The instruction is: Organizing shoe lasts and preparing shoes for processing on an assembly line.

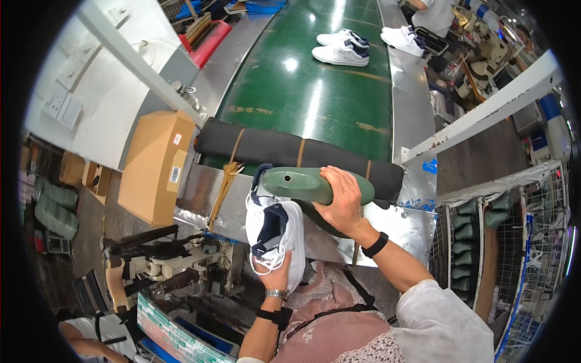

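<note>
Two white sneakers with navy linings are bunched together in front of me, just short of the conveyor's end. My left hand [273,271] is closed around the front, laced sneaker [293,254]. Behind it shows part of the second sneaker [255,202], mostly covered. My right hand [343,202] grips a green shoe last [296,182] with a small hole in its top, its left end against the rear sneaker's collar. Whether that end sits inside the sneaker I cannot tell. More dark green shows beneath the last, partly hidden by my right hand.
A green conveyor belt [275,91] runs away from me, with white sneakers [342,53] on it and another [403,41] on its right metal edge. A black padded roll [272,147] crosses its near end. A cardboard box [155,166] stands left; racked green lasts [463,248] stand right.
</note>
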The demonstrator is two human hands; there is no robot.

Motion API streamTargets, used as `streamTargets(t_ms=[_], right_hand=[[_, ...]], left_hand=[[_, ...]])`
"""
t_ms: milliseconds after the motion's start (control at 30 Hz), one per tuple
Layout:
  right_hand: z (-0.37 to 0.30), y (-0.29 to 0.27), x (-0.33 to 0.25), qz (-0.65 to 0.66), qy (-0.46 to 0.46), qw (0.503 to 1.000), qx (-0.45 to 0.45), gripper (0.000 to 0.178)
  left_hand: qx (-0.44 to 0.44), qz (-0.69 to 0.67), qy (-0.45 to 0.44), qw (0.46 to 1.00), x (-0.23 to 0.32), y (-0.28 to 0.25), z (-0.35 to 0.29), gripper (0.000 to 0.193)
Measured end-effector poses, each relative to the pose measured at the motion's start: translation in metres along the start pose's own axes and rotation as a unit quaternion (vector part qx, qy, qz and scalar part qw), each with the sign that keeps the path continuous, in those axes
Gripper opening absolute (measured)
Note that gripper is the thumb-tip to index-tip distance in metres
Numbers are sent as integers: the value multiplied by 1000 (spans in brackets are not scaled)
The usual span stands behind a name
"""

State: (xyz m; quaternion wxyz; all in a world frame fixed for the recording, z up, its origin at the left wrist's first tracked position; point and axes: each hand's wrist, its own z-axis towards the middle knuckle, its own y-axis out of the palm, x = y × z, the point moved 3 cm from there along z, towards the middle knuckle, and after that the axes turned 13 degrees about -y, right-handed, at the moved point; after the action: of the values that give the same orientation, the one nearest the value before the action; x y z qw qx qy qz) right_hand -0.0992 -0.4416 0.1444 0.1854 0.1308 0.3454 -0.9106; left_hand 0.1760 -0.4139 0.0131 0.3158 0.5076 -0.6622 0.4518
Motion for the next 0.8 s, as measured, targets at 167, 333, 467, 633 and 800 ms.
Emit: streamTargets(t_ms=[167,333,467,633,800], right_hand=[[-20,-12,26,-43,34,998,-13,53],[-24,-33,34,1,17,1000,4,65],[-16,-59,33,-7,-10,999,31,69],[-3,-76,35,-25,-41,998,36,70],[-2,-79,42,-33,-27,998,50,71]], left_hand=[[81,227,55,969,10,16,18,97],[1,189,99,977,53,18,18,110],[-22,261,221,940,90,10,21,113],[-143,468,385,782,146,27,49,103],[-216,506,368,750,173,41,77,88]])
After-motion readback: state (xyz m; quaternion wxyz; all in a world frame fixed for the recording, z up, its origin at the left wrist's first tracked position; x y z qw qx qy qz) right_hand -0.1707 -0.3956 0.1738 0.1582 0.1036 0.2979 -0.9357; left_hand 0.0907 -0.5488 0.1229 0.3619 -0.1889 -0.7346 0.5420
